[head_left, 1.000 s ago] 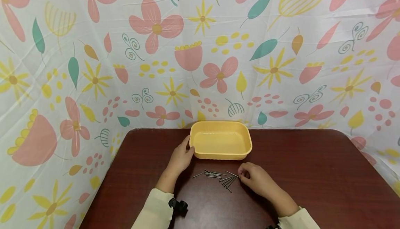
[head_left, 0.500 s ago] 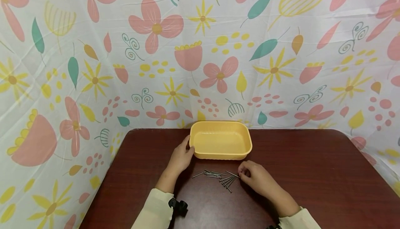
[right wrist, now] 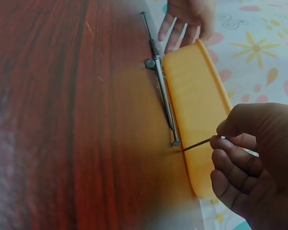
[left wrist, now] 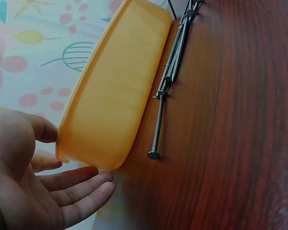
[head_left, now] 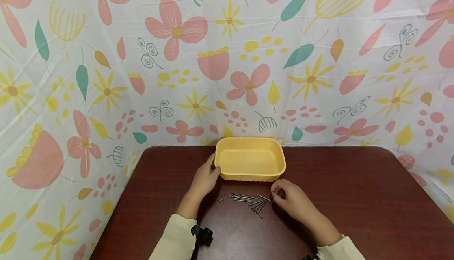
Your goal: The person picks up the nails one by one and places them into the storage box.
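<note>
A yellow plastic bin (head_left: pixel 252 177) stands near the table's back edge. My left hand (head_left: pixel 203 179) touches its left end; in the left wrist view the thumb and index finger lie at the rim corner and the other fingers (left wrist: pixel 81 194) extend loosely. My right hand (head_left: pixel 293 201) is in front of the bin's right corner, pinching one nail (right wrist: pixel 198 143) between thumb and index finger. That nail slants down with its far end low beside the bin. Several loose nails (head_left: pixel 242 198) lie in a line and a fan to the left of my right hand.
The dark red-brown wooden table (head_left: pixel 354 197) extends to both sides. A flower-printed cloth (head_left: pixel 312 94) hangs behind it and along the left. A black strap with a small device (head_left: pixel 202 234) is on the left wrist.
My right hand has shifted slightly upward in the head view, with its fingers still at the nail. The left hand, the bin and the loose nails hold their places.
</note>
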The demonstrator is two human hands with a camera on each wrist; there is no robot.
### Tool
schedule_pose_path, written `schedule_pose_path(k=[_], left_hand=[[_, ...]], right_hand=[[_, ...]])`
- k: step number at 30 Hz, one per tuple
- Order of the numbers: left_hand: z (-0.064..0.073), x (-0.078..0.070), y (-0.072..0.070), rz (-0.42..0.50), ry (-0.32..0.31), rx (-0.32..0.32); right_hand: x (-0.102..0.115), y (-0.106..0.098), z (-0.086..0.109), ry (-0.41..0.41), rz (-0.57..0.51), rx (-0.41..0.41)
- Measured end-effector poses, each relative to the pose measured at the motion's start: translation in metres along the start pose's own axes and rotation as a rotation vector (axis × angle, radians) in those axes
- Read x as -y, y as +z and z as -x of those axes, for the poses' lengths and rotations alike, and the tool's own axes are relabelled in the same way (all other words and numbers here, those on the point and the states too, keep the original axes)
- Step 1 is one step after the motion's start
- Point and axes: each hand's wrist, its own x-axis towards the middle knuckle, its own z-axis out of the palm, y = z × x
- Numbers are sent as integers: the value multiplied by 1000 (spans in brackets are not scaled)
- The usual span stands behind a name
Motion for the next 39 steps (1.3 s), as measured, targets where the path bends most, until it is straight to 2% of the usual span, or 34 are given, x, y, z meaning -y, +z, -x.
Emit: schedule_pose_path(k=[12,19,31,39], left_hand=[[1,0,0,3,-6,1],[1,0,0,14,-2,12],[2,-1,-1,12,-2,9],[2,-2,0,18,-3,13]], right_hand=[[-1,1,-2,-52,0,-130],[-1,2,-4,-70,-70,-185],[2,4,-6,10,-107,-219],[4,4,-10,-17,-115,-278]])
